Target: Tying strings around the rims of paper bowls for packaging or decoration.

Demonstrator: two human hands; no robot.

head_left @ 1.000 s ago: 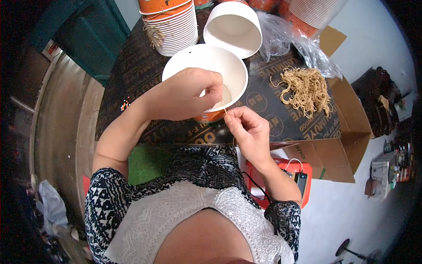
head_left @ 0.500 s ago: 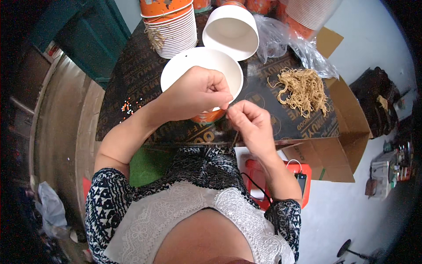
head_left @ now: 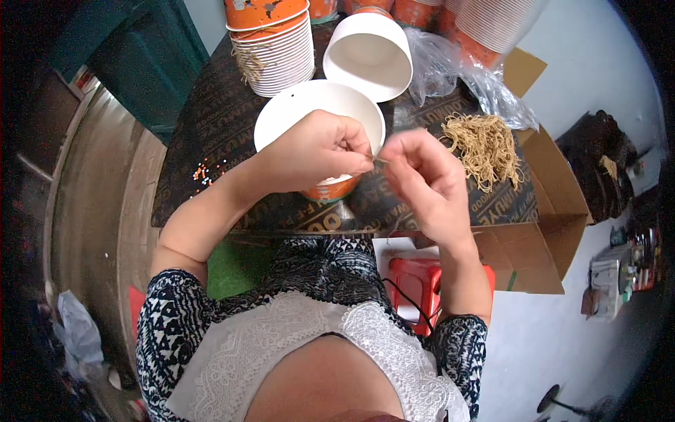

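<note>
In front of me on the table stands a paper bowl (head_left: 281, 116), white inside and orange outside, with a small dark hole near its far rim. Over its near side is my left hand (head_left: 330, 151), closed in a pinch on a thin tan string (head_left: 380, 159). My right hand (head_left: 429, 176) is just right of it, thumb and forefinger pinched at the same string, slightly smeared by motion. Most of the string is hidden by my fingers. To the right lies a tangled pile of tan strings (head_left: 484, 151).
A tall stack of paper bowls (head_left: 281, 60) stands at the back left, beside a tilted white bowl (head_left: 369, 60). Small orange and white beads (head_left: 204, 172) lie at the table's left. A clear plastic bag (head_left: 450, 67), a cardboard box (head_left: 541, 246) and a red stool (head_left: 415, 278) are rightward.
My right hand has moved up and to the right and turned its palm more into view. The left hand stays nearly in place over the bowl.
</note>
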